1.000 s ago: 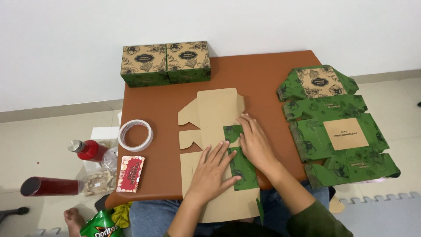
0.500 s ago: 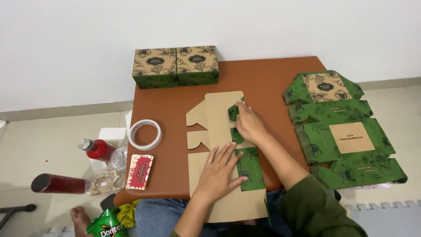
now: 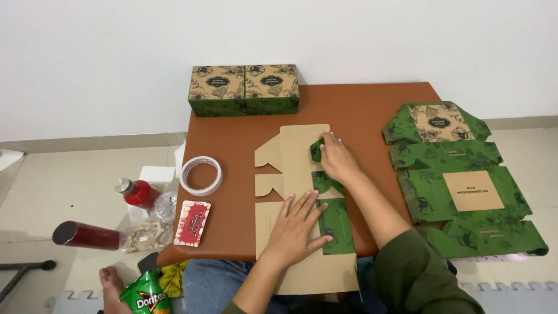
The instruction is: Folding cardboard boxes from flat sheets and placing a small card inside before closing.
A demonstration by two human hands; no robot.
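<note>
both hands [image 3: 296, 224] flat on creased brown cardboard box blank [image 3: 296, 168]

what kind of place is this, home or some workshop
Probably a home room used for box folding, not a workshop: a low brown table against a plain white wall, a stack of flat green printed cardboard box blanks on the tiled floor, a snack bag beside the person.

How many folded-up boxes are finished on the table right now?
2. The left assembled box and the right assembled box stand side by side, touching, at the table's far edge by the wall. None seems hidden.
</note>
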